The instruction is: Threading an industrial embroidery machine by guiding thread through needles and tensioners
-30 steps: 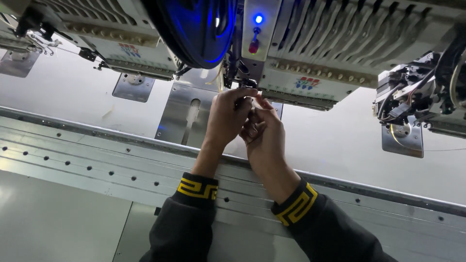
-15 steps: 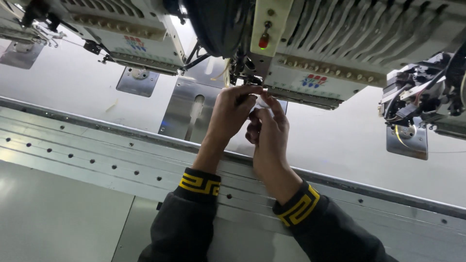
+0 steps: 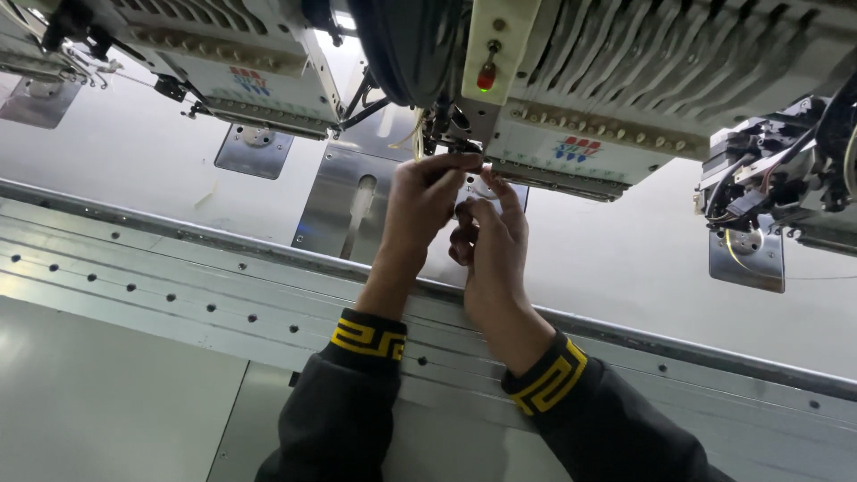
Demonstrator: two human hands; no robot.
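Observation:
Both my hands are raised under an embroidery machine head. My left hand pinches with fingertips right below the needle area, where a thin pale thread hangs. My right hand sits just beside it, fingers curled and touching the left fingers. Whatever lies between the fingertips is too small to make out. Both sleeves are black with yellow patterned cuffs.
A metal needle plate lies on the white bed under the hands. A grey rail with rows of holes runs across in front. Neighbouring machine heads hang at the left and right.
The view has shifted slightly; the blue light seen a second ago is gone from view. My hands stay together at the needle area, with only small finger movements.

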